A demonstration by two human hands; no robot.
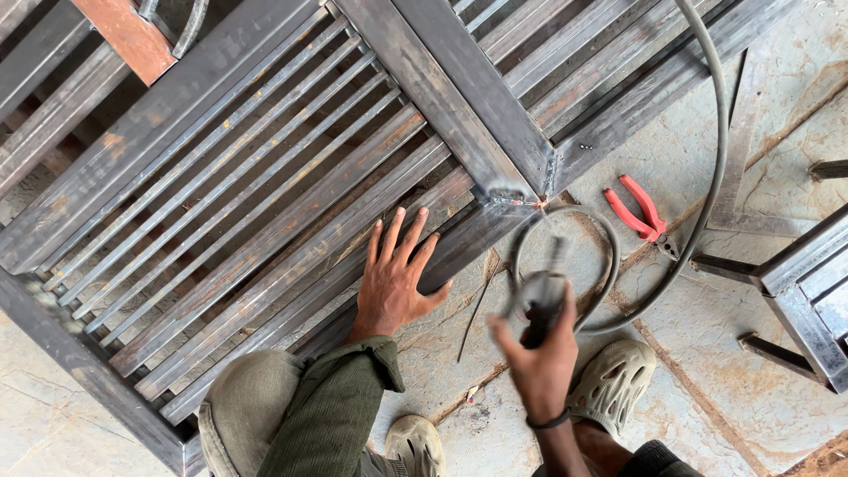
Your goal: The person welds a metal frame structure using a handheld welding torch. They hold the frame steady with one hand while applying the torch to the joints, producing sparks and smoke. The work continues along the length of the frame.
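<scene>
My left hand (395, 281) lies flat, fingers spread, on the lower bars of a grey steel grille frame (265, 190) lying on the floor. My right hand (541, 353) grips a welding electrode holder (542, 296), blurred, whose thin rod points up toward the frame's corner joint (511, 196), where a small glowing spot shows. A thick grey cable (717, 150) loops from the holder and runs off the top right.
Red-handled pliers (638, 212) lie on the stone floor right of the joint. A loose thin rod (475, 316) lies between my hands. Another steel frame (808, 283) stands at the right edge. My sandalled feet (611, 382) are at the bottom.
</scene>
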